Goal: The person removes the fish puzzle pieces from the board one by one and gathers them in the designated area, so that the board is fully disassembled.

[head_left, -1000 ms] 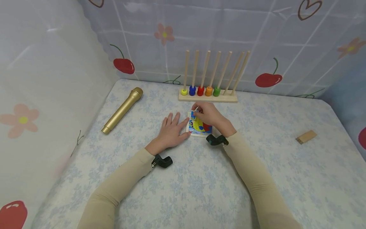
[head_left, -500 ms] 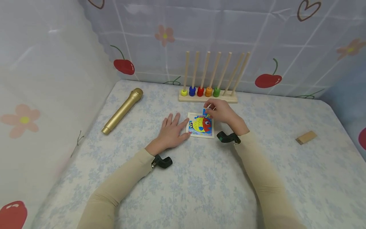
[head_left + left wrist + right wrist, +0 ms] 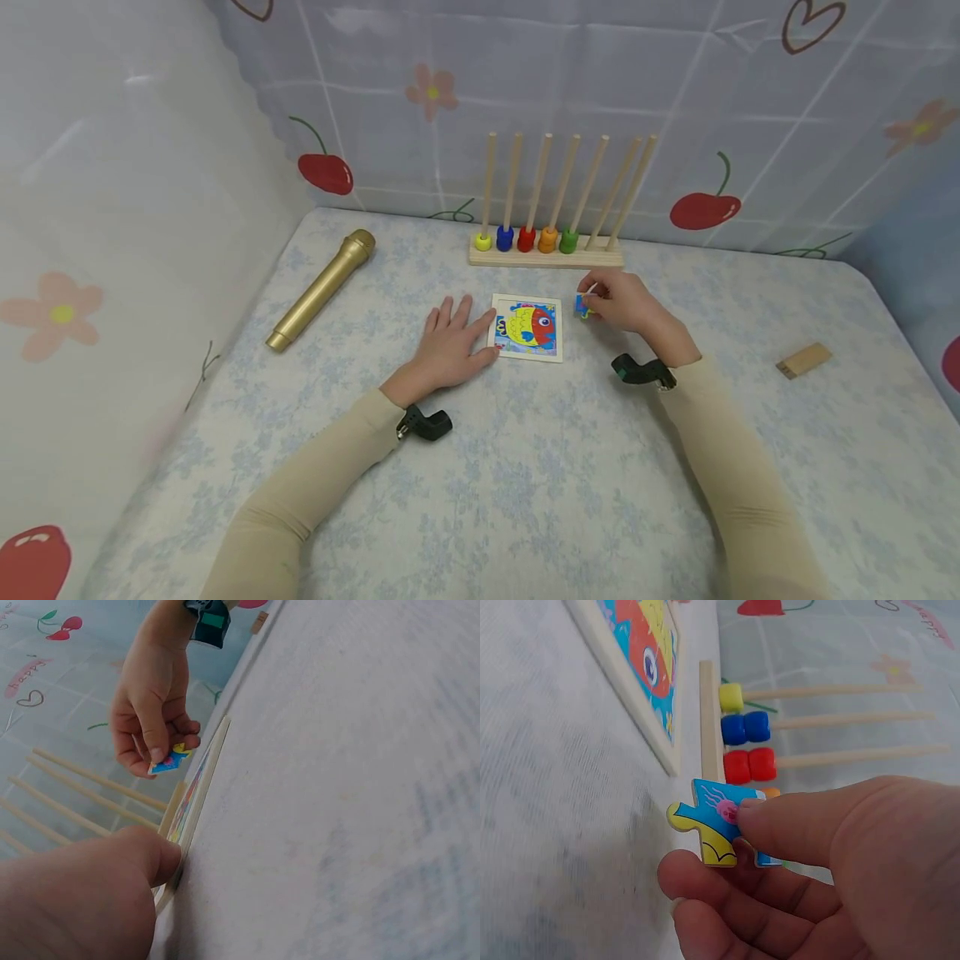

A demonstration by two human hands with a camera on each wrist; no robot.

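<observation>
A square jigsaw puzzle (image 3: 527, 328) with a pale wooden frame and a yellow and red fish picture lies on the table. My left hand (image 3: 452, 343) rests flat with fingers spread, its thumb and forefinger touching the puzzle's left edge. To the right of the frame, my right hand (image 3: 626, 302) pinches a puzzle piece (image 3: 720, 819) between thumb and fingers. Blue and yellow with a pink jellyfish, the piece is held above the table. In the left wrist view the right hand (image 3: 154, 712) and the piece (image 3: 171, 760) hang beyond the puzzle frame (image 3: 202, 787).
Behind the puzzle stands a wooden peg rack (image 3: 546, 257) with upright rods and coloured beads. A gold microphone (image 3: 321, 290) lies at the left. Far to the right is a small wooden block (image 3: 803, 359). A patterned curtain (image 3: 525, 75) hangs behind the table.
My right hand has lifted the piece from the puzzle's upper left and carried it right, past the frame. The fish picture is now uncovered. My left hand has stayed in place.
</observation>
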